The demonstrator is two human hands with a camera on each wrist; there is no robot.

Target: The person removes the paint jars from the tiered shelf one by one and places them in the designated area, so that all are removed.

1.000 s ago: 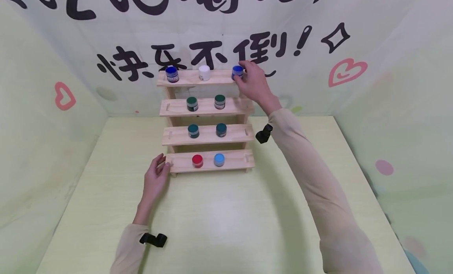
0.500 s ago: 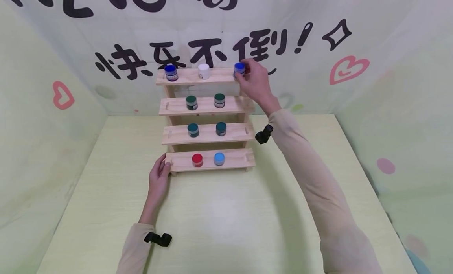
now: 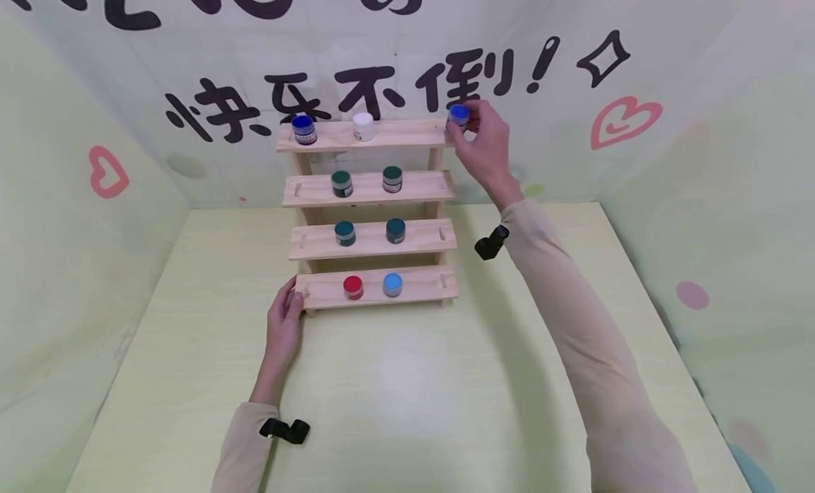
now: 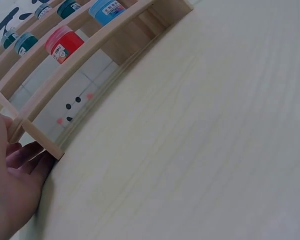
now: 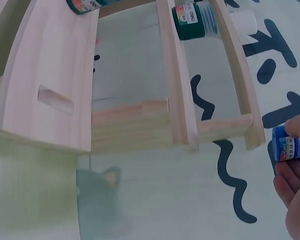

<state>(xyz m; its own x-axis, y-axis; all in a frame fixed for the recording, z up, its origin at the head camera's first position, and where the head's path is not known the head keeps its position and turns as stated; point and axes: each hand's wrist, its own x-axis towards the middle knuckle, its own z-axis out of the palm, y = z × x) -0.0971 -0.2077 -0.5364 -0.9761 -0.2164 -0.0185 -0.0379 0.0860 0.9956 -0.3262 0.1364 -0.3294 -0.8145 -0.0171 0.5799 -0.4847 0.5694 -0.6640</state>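
Note:
A four-tier wooden shelf rack (image 3: pixel 426 187) stands on the table against the back wall. My right hand (image 3: pixel 487 143) pinches a blue paint jar (image 3: pixel 458 115) between thumb and fingers, by the top shelf's right end. In the right wrist view this jar (image 5: pixel 286 143) is apart from the wood. My left hand (image 3: pixel 284 327) grips the bottom shelf's left end, thumb at the edge and fingers around its outer side. A dark blue paint jar (image 3: pixel 303 130) and a white jar (image 3: pixel 363 127) share the top shelf.
Two green jars stand on each middle tier, among them one green jar (image 3: pixel 392 180) and one teal jar (image 3: pixel 345 233). The bottom tier bears a red jar (image 3: pixel 353 287) and a light blue jar (image 3: pixel 392 284). A printed cloth wall (image 3: pixel 547 146) rises closely behind the rack.
My right hand has lifted the blue jar off the top shelf and carried it rightward to the shelf's end. My left hand has moved slightly right and closed onto the bottom shelf's end.

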